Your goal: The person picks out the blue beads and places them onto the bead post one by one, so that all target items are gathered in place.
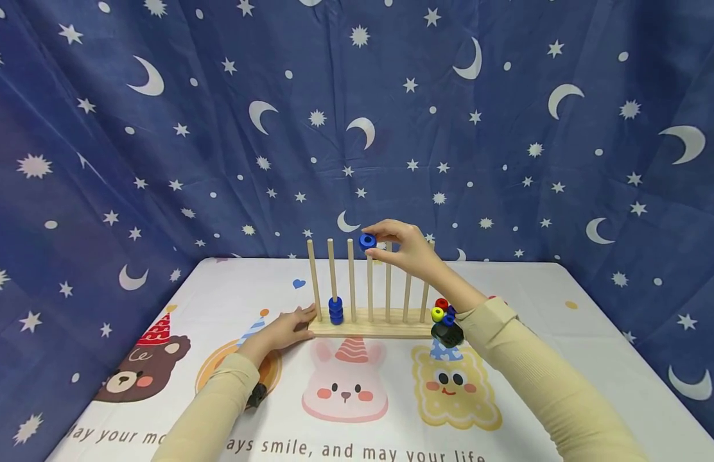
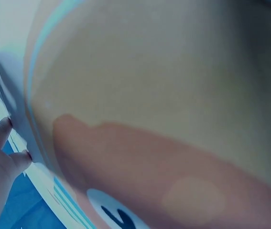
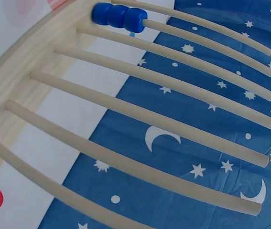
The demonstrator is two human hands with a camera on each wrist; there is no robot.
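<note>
My right hand (image 1: pixel 406 249) pinches a blue bead (image 1: pixel 366 242) between thumb and fingers, at the height of the peg tops, by the middle peg. Below stands a wooden peg rack (image 1: pixel 380 330) with several upright pegs. Three blue beads (image 3: pixel 118 16) are stacked on its second peg from the left. At the rack's left end, my left hand (image 1: pixel 284 328) rests with its fingertips touching the base. In the left wrist view, fingers (image 2: pixel 1 131) lie at the left edge on the cloth. The right wrist view leaves the held bead out of sight.
A dark container (image 1: pixel 447 335) with red, yellow and blue beads (image 1: pixel 438 314) stands by the rack's right end, partly behind my right sleeve. The table has a white printed cloth (image 1: pixel 530 289). Behind it hangs a blue star-and-moon curtain (image 1: pixel 391 179).
</note>
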